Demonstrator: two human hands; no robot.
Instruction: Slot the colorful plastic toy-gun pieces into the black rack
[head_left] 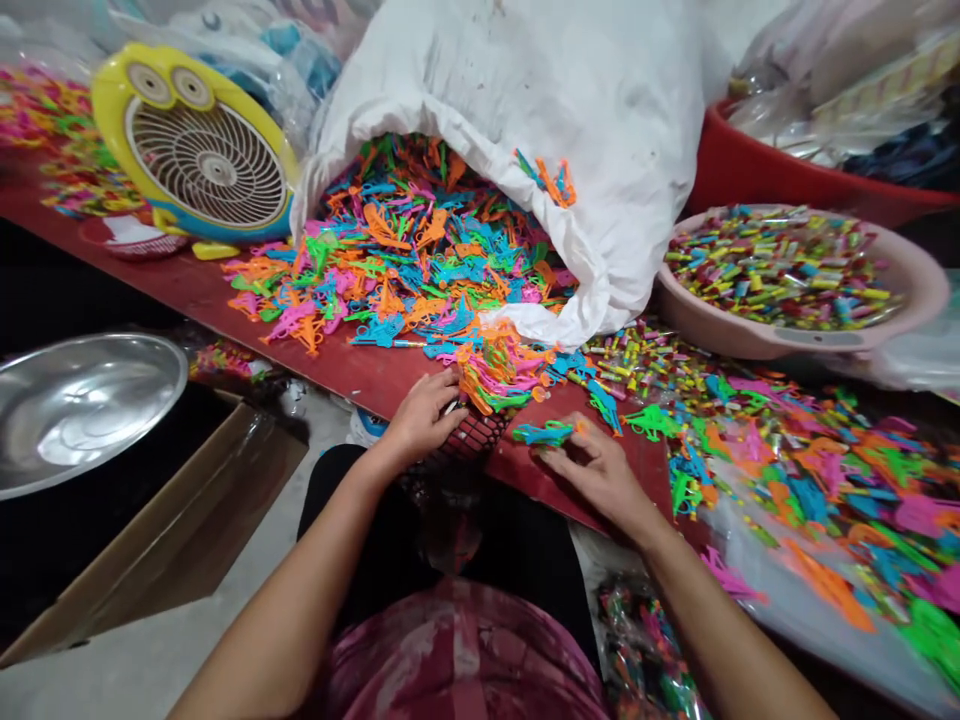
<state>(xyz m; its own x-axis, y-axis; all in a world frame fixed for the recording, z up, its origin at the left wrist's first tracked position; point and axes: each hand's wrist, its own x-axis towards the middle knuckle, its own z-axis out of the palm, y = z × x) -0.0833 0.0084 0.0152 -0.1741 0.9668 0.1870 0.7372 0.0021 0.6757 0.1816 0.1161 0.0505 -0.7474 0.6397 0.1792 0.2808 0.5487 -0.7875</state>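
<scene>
My right hand (604, 472) pinches blue and green plastic toy guns (544, 433) between thumb and fingers, just above the red tabletop (540, 475). Near the table's front edge, my left hand (421, 415) has curled fingers beside a dark mesh basket (476, 437). Something small and pale shows between its thumb and forefinger, too little to name. Right beyond the basket lies a bunch of orange, pink and green toy guns (499, 378). Behind it a large heap of the same toys (420, 250) spills from a white sack (555, 90).
A yellow fan (214, 165) stands at the back left. On the right, a pink basin (919, 270) holds small wrapped pieces, with a red tub (697, 170) behind. More toys (817, 470) cover the right side. A metal bowl (82, 400) rests beside a cardboard box (187, 520), lower left.
</scene>
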